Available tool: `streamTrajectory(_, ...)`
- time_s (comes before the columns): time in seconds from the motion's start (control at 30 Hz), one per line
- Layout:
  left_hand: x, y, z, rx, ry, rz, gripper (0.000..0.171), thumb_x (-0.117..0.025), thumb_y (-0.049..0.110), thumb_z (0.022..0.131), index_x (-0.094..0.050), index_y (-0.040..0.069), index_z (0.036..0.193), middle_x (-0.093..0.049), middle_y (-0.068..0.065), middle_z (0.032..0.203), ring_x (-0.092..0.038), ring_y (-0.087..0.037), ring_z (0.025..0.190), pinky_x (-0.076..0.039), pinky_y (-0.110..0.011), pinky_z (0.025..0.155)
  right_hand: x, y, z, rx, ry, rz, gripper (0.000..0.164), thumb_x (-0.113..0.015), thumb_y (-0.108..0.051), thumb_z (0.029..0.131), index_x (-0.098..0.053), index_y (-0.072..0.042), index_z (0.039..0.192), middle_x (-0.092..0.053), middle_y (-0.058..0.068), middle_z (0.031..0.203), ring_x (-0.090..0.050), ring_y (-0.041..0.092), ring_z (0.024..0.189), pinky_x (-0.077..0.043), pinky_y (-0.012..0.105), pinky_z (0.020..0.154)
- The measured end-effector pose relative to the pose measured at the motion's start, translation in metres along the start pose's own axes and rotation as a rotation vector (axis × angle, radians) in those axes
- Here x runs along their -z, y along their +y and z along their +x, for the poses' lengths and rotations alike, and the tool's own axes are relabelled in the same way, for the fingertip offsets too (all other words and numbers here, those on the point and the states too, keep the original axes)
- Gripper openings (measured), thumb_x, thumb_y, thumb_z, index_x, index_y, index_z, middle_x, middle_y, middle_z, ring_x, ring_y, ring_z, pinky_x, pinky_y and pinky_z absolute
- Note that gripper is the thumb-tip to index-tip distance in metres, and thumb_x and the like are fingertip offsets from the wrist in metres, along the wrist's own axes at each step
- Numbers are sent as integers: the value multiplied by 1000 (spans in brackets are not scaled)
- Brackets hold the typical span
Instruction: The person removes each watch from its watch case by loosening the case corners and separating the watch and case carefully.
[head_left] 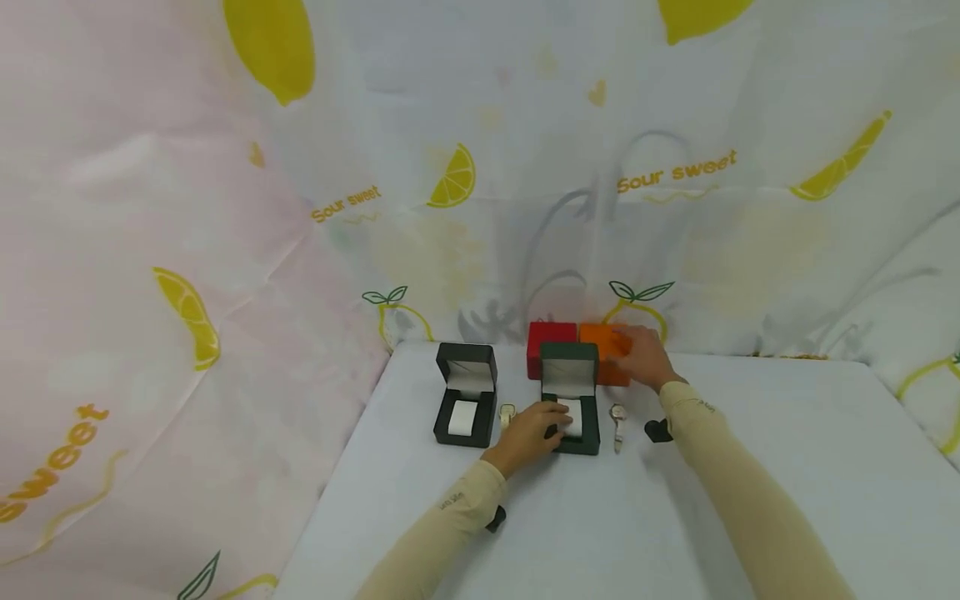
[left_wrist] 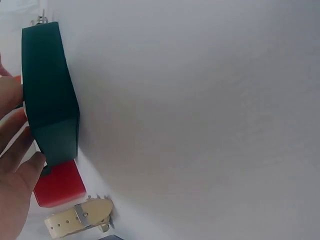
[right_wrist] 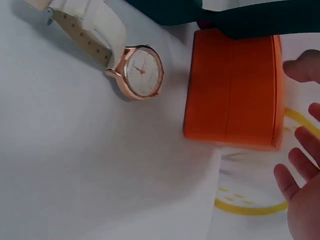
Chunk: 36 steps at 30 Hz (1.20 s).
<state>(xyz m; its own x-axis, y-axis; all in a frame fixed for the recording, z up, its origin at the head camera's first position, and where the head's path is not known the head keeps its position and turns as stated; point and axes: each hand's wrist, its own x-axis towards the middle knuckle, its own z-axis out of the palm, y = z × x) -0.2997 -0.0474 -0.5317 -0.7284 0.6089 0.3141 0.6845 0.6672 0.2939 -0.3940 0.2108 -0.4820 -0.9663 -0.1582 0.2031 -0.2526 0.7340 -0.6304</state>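
My left hand (head_left: 528,433) reaches over the front left of the opened green watch box (head_left: 589,435). Its fingers touch the box's rim and lie by the white cushion inside; the left wrist view shows them mostly straight. At the back, my right hand (head_left: 645,358) is beside the closed orange box (right_wrist: 230,85), thumb and fingers spread near its upper edge without curling round it. A rose-gold watch (right_wrist: 142,72) with a white strap lies right of the green box. Left of that box is a cream-strapped watch (left_wrist: 75,220), partly hidden in the head view.
An opened black watch box (head_left: 453,358) with a white cushion stands at the left. Behind the green box is a closed red box (head_left: 551,337), next to the orange one. All rest on a white table (head_left: 570,533) before a lemon-print cloth (head_left: 480,108).
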Motion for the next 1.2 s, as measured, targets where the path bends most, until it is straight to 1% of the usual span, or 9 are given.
streamTrajectory(0.13, -3, 4, 0, -13, 4, -10, 25, -70, 13, 91, -72, 11, 116, -62, 0, 127, -54, -12, 121, -42, -21, 102, -2, 9, 9, 1, -97, -69, 71, -71, -18, 85, -40, 1, 146, -34, 23, 151, -24, 48, 136, -17, 69, 108)
streamTrajectory(0.23, -4, 8, 1, -17, -3, -24, 25, -70, 12, 91, -72, 10, 116, -62, -1, 127, -54, -13, 121, -41, -20, 103, -7, 20, 13, -5, -143, -160, 77, -71, -24, 85, -34, -1, 149, -26, 22, 155, -20, 48, 138, -19, 74, 105)
streamTrajectory(0.33, -5, 10, 1, -19, -23, -34, 25, -70, 11, 91, -72, 9, 116, -62, -1, 128, -54, -13, 121, -40, -19, 103, -12, 30, 16, -14, -174, -234, 90, -78, -29, 79, -31, -5, 151, -21, 21, 156, -17, 47, 138, -22, 77, 100)
streamTrajectory(0.47, -6, 12, 0, -14, -54, -39, 27, -71, 11, 90, -72, 9, 117, -61, -1, 129, -53, -12, 122, -39, -18, 103, -13, 34, 16, -32, -198, -190, 106, -88, -26, 67, -28, -6, 152, -17, 23, 155, -18, 49, 136, -25, 76, 99)
streamTrajectory(0.6, -5, 13, 0, -34, -35, -32, 27, -71, 10, 90, -72, 9, 117, -61, -1, 129, -53, -12, 121, -39, -18, 103, -13, 33, 16, -48, -224, -123, 114, -91, -14, 63, -22, -10, 153, -11, 22, 155, -28, 51, 129, -31, 69, 102)
streamTrajectory(0.77, -1, 12, 0, -39, -10, -40, 26, -71, 12, 91, -72, 9, 116, -61, -1, 129, -53, -12, 122, -39, -18, 104, -11, 28, 17, -12, -221, -81, 116, -91, -5, 62, -20, -10, 154, -11, 22, 152, -36, 52, 123, -34, 66, 102)
streamTrajectory(0.93, 2, 8, -2, -27, -12, -45, 26, -69, 11, 91, -71, 9, 117, -60, -2, 129, -53, -12, 122, -38, -18, 104, -7, 25, 18, 11, -213, -94, 117, -93, -12, 62, -20, -8, 154, -14, 23, 150, -38, 52, 120, -36, 66, 100)
streamTrajectory(1.03, 3, 5, -2, -30, -12, -42, 26, -68, 11, 92, -71, 9, 118, -60, -2, 130, -53, -12, 123, -38, -18, 104, 1, 21, 15, 29, -181, -109, 114, -93, -21, 64, -23, -7, 152, -17, 23, 149, -41, 52, 116, -38, 66, 99)
streamTrajectory(1.2, 10, -1, -7, -21, -48, -17, 30, -68, 12, 92, -68, 11, 122, -56, -3, 135, -51, -13, 125, -39, -19, 104, 23, 2, 3, 79, -125, -144, 104, -88, -23, 67, -27, -3, 149, -23, 27, 145, -43, 50, 112, -40, 65, 95)
